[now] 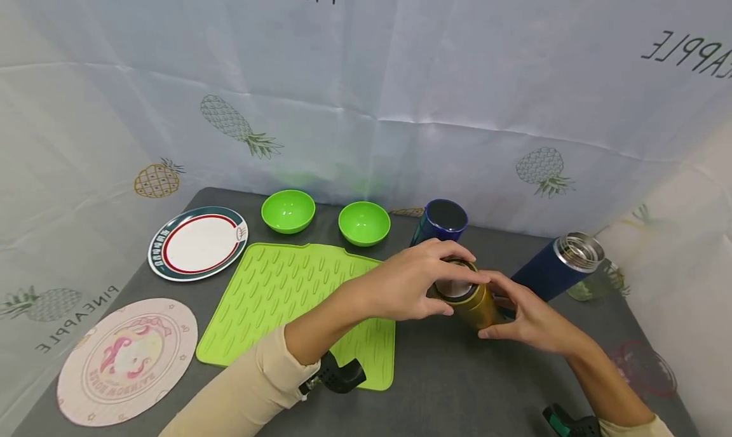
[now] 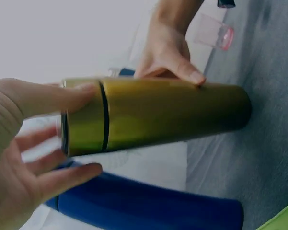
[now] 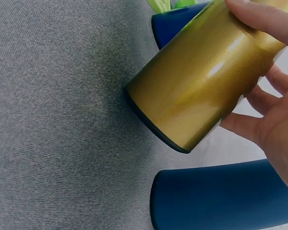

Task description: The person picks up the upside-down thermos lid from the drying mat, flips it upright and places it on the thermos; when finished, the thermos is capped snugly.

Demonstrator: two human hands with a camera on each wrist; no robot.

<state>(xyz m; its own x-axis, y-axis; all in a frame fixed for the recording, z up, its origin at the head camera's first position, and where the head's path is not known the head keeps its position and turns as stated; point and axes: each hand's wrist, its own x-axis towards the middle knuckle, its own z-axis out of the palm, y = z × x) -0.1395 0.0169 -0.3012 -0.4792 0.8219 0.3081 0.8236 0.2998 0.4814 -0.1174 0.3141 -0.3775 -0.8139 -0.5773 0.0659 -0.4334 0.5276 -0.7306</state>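
A gold thermos (image 1: pixel 482 310) stands upright between both hands at the right of the table. My left hand (image 1: pixel 408 281) grips its lid (image 2: pixel 86 129) from above, thumb on one side and fingers round the other. Lower down, my right hand (image 1: pixel 532 316) holds the thermos body between thumb and fingers. The lid sits on the body, with a dark seam between them. A blue thermos (image 1: pixel 443 220) with its top on stands just behind. Close to the right hand is a dark blue thermos (image 1: pixel 543 272), its bare steel mouth (image 1: pixel 580 251) showing.
A green ribbed mat (image 1: pixel 286 297) lies left of the hands, two green bowls (image 1: pixel 288 211) behind it. Further left are a plate (image 1: pixel 200 243) and a pink round mat (image 1: pixel 128 361). A clear pink-rimmed cup (image 1: pixel 646 367) and a greenish clear cup (image 1: pixel 589 288) are at the right edge.
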